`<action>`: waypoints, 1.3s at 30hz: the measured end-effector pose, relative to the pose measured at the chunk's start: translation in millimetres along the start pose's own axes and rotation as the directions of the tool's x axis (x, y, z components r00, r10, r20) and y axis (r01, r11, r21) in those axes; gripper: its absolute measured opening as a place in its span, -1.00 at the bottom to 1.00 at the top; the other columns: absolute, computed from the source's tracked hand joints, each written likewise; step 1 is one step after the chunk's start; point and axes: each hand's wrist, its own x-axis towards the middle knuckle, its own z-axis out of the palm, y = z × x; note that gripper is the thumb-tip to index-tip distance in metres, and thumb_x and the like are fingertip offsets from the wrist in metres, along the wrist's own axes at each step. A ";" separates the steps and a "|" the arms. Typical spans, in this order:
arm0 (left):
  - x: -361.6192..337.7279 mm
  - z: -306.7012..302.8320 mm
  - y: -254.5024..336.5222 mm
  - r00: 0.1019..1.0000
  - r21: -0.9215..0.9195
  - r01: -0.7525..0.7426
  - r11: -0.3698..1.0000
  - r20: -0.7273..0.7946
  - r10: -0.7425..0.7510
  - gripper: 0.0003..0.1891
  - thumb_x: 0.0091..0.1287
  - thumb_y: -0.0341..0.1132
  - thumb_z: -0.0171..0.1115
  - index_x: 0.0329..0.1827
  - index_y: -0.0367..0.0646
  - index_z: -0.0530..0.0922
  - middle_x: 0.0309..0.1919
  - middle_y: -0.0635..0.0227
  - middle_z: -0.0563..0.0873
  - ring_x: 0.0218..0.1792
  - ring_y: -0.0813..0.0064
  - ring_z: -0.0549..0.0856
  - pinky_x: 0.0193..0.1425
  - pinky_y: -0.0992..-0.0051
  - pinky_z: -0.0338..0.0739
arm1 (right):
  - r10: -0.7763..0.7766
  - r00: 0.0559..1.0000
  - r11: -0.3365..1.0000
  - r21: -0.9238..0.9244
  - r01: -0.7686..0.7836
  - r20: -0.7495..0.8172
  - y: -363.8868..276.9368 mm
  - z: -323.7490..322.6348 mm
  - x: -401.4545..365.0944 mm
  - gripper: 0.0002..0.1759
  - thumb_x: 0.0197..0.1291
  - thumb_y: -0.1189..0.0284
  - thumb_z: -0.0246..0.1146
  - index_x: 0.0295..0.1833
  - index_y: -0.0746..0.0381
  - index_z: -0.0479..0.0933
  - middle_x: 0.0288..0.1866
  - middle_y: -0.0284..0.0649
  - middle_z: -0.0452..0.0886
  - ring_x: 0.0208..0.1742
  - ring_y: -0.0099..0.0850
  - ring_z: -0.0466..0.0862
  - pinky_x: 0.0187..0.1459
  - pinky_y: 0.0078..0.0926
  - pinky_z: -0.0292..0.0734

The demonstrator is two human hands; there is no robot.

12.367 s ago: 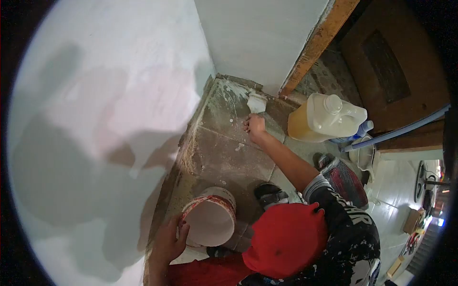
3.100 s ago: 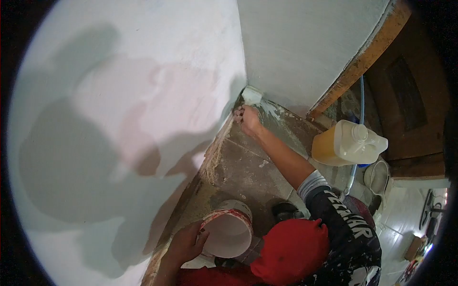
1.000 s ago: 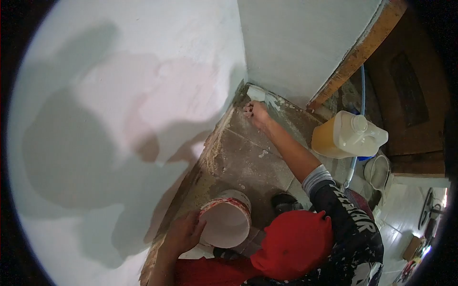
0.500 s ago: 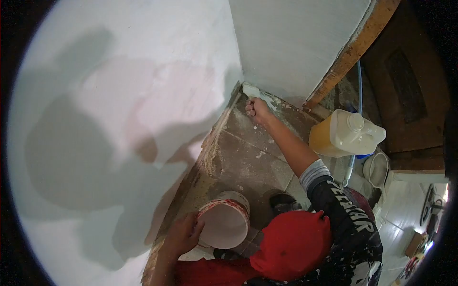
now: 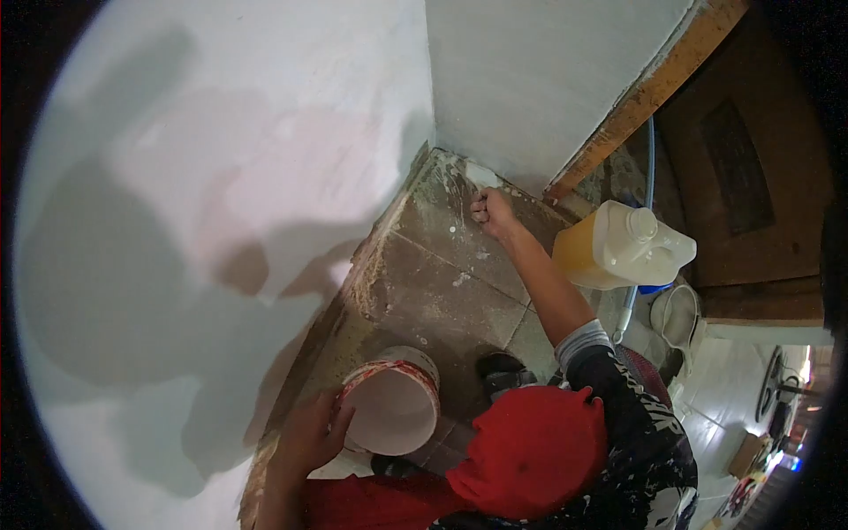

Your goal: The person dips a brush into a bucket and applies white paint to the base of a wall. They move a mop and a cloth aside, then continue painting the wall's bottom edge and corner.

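My right hand [image 5: 495,212] is closed in a fist low over the floor near the wall corner. A flat white scraper blade [image 5: 481,175] sticks out beyond its knuckles, close to the foot of the grey wall [image 5: 521,88]; the handle is hidden in the fist. At the lower left, my left hand [image 5: 316,431] grips the rim of a white bucket [image 5: 417,364]. Red smears mark that rim, and the bucket tilts so its pale inside faces me. Red fabric [image 5: 530,450] covers part of the view below my right arm.
A jug of yellow liquid [image 5: 618,247] stands right of my forearm, beside a blue hose [image 5: 651,159]. Nearby are a wooden door frame [image 5: 649,97] and a pale container [image 5: 676,316]. Crumbly debris lines the left wall's foot [image 5: 362,287]. White spots dot the floor tiles [image 5: 442,291].
My right hand and the scraper have moved right along the wall's foot, away from the corner. My left hand stays at the bucket rim. The whole view has shifted slightly.
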 end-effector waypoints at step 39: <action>1.1 -3.7 4.6 0.998 0.019 -0.056 0.998 0.025 0.056 -0.63 0.42 -0.21 0.15 0.15 -0.28 0.49 -0.16 -0.05 0.68 -0.15 -0.01 0.69 -0.06 0.12 0.56 | -0.108 0.852 0.993 -0.010 0.120 -0.512 -3.7 -26.8 -64.7 -0.88 0.31 0.49 -0.16 -0.27 0.24 0.27 -0.46 -0.22 0.39 -0.61 -0.51 0.30 -0.65 -0.52 0.11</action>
